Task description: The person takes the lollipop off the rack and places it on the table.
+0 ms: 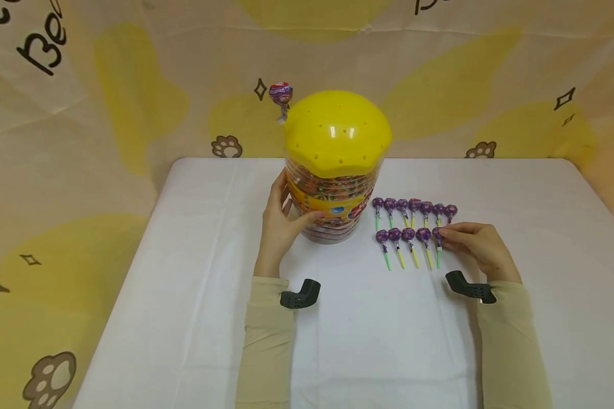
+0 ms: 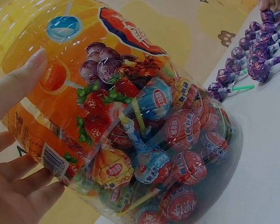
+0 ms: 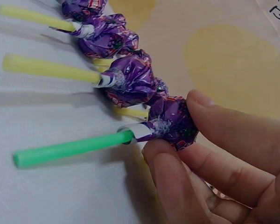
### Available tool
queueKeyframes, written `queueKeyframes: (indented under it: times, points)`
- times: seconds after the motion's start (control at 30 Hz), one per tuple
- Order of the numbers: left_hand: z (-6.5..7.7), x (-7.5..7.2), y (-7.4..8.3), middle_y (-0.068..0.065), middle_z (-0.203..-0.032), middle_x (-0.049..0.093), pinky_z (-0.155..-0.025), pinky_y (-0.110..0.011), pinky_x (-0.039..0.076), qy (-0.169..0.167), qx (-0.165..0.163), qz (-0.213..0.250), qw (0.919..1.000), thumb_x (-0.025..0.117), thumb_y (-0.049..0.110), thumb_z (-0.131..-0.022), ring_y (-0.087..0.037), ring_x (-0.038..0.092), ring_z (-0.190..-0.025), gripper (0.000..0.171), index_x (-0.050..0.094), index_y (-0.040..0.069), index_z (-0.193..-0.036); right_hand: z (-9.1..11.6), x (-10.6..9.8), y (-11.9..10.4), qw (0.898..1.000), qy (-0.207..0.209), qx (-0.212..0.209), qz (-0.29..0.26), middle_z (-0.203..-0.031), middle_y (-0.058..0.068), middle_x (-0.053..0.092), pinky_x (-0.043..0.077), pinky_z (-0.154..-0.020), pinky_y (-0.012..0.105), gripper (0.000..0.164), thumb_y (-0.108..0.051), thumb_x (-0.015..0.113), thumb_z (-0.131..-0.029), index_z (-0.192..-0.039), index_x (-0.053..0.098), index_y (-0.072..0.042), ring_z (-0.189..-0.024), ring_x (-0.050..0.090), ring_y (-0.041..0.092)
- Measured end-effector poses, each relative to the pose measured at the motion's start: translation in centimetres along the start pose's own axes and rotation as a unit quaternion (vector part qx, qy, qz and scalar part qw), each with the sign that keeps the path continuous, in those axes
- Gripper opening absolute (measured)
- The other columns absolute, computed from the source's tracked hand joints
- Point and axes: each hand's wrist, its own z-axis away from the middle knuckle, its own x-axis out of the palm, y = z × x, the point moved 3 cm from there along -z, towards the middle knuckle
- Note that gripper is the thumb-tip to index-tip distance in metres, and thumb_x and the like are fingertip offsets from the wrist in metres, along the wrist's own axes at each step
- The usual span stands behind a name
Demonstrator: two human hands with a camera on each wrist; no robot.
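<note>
A big clear plastic jar (image 1: 332, 227) of wrapped lollipops (image 2: 179, 172) stands on the white table under a domed yellow lid (image 1: 337, 130). My left hand (image 1: 281, 224) grips its left side, thumb across the orange label (image 2: 60, 102) and the other fingers around the far side. To the right, purple-wrapped lollipops (image 1: 408, 234) lie in two rows, with green or yellow sticks toward me. At the right end of the nearer row, my right hand (image 1: 478, 247) pinches the purple head of a green-stick lollipop (image 3: 172, 121) between thumb and fingers.
One purple lollipop (image 1: 281, 94) sticks up at the lid's left edge. Behind the white table (image 1: 210, 341) hangs a yellow patterned cloth (image 1: 450, 85). Each wrist wears a black camera mount (image 1: 302, 294).
</note>
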Motion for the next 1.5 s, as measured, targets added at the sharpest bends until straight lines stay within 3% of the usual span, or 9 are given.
queueKeyframes:
  times: [0.13, 0.23, 0.53, 1.0, 1.17, 1.33, 1.5]
  points:
    - [-0.7, 0.1, -1.8, -0.008, -0.153, 0.024, -0.113, -0.035, 0.027, 0.003, 0.006, 0.001, 1.0, 0.078, 0.009, -0.077, -0.026, 0.026, -0.139, 0.093, 0.02, 0.01, -0.15, -0.1, 0.0, 0.0, 0.999, 0.016, 0.004, 0.033, -0.079, -0.011, 0.068, 0.056, -0.07, 0.018, 0.005, -0.012, 0.07, -0.086, -0.091, 0.072, -0.011, -0.073, 0.066, 0.004]
    - [-1.1, 0.1, -2.8, -0.004, -0.153, 0.024, -0.112, -0.032, 0.028, 0.005, 0.012, 0.001, 0.9999, 0.08, 0.013, -0.075, -0.023, 0.026, -0.138, 0.096, 0.021, 0.015, -0.15, 0.0, 0.1, -0.2, 0.998, 0.026, -0.001, 0.059, -0.078, -0.012, 0.067, 0.056, -0.07, 0.018, 0.02, -0.014, 0.07, -0.086, -0.1, 0.068, 0.0, -0.072, 0.066, 0.005]
    - [-1.1, 0.1, -2.8, -0.001, -0.152, 0.025, -0.112, -0.032, 0.03, 0.009, 0.016, -0.005, 0.9998, 0.08, 0.018, -0.075, -0.022, 0.028, -0.138, 0.094, 0.022, 0.016, -0.15, 0.0, 0.3, -0.3, 0.991, 0.043, -0.017, 0.125, -0.076, -0.014, 0.066, 0.054, -0.067, 0.015, 0.048, -0.022, 0.072, -0.085, -0.111, 0.059, 0.015, -0.07, 0.065, 0.002]
    - [-0.9, 0.2, -2.8, -0.004, -0.153, 0.024, -0.112, -0.032, 0.029, 0.004, 0.019, -0.006, 0.9998, 0.08, 0.014, -0.076, -0.024, 0.028, -0.138, 0.096, 0.021, 0.014, -0.15, 0.3, 0.1, -0.1, 0.982, 0.055, -0.009, 0.18, -0.075, -0.016, 0.065, 0.048, -0.066, 0.013, 0.05, -0.03, 0.073, -0.083, -0.108, 0.063, 0.012, -0.072, 0.059, 0.0]
    - [-0.8, 0.3, -2.7, -0.007, -0.154, 0.022, -0.113, -0.034, 0.027, -0.003, 0.006, -0.003, 1.0, 0.079, 0.011, -0.076, -0.026, 0.026, -0.139, 0.096, 0.019, 0.012, -0.15, 0.5, 0.1, 0.0, 0.978, 0.055, 0.0, 0.2, -0.08, -0.013, 0.066, 0.045, -0.069, 0.014, 0.051, -0.032, 0.073, -0.084, -0.11, 0.063, 0.011, -0.075, 0.058, 0.0]
    - [0.0, 0.2, -0.5, -0.013, -0.153, 0.022, -0.113, -0.038, 0.027, -0.006, -0.004, -0.005, 1.0, 0.077, 0.005, -0.078, -0.03, 0.026, -0.138, 0.092, 0.019, 0.004, -0.149, 0.8, -0.1, -0.3, 0.976, 0.062, -0.001, 0.207, -0.083, -0.013, 0.066, 0.044, -0.075, 0.018, 0.049, -0.031, 0.071, -0.085, -0.112, 0.062, 0.009, -0.076, 0.059, -0.001]
    - [0.4, 0.0, 0.7, -0.014, -0.153, 0.022, -0.113, -0.038, 0.027, -0.002, -0.009, -0.003, 1.0, 0.076, 0.004, -0.079, -0.029, 0.026, -0.138, 0.091, 0.018, 0.002, -0.149, 0.9, -0.3, -1.1, 0.984, 0.072, -0.036, 0.161, -0.081, -0.016, 0.065, 0.048, -0.074, 0.016, 0.041, -0.027, 0.071, -0.085, -0.105, 0.065, 0.008, -0.077, 0.06, 0.0]
